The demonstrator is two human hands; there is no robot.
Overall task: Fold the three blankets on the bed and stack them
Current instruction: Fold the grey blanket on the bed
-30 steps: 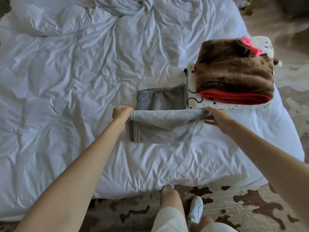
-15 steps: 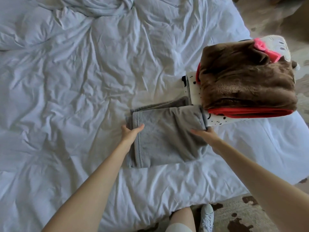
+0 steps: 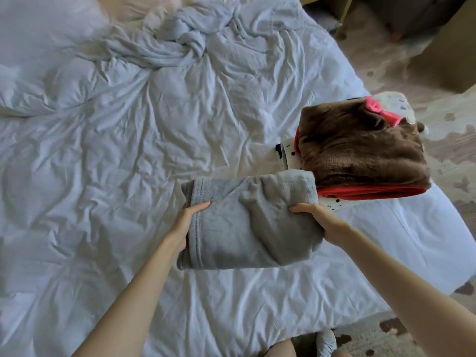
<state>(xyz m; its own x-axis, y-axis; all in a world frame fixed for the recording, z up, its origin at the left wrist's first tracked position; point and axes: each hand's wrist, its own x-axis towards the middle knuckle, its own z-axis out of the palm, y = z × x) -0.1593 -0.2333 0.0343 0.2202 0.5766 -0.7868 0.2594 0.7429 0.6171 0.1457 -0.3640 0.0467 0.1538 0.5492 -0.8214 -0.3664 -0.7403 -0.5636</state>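
- The left hand (image 3: 183,225) and right hand (image 3: 325,222) are gripping the folded grey blanket (image 3: 244,222), thumbs on top, fingers tucked underneath.
- It is hanging over the bed (image 3: 116,155), beside the brown blanket (image 3: 360,150).

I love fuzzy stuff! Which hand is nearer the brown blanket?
Right. The right hand grips the grey blanket close beside the brown blanket; the left hand grips its opposite side, farther left.

Both hands, left hand (image 3: 184,222) and right hand (image 3: 323,222), hold the folded grey blanket (image 3: 247,220) above the bed (image 3: 103,176), beside the brown blanket (image 3: 360,148) stacked on a spotted white blanket (image 3: 289,157).
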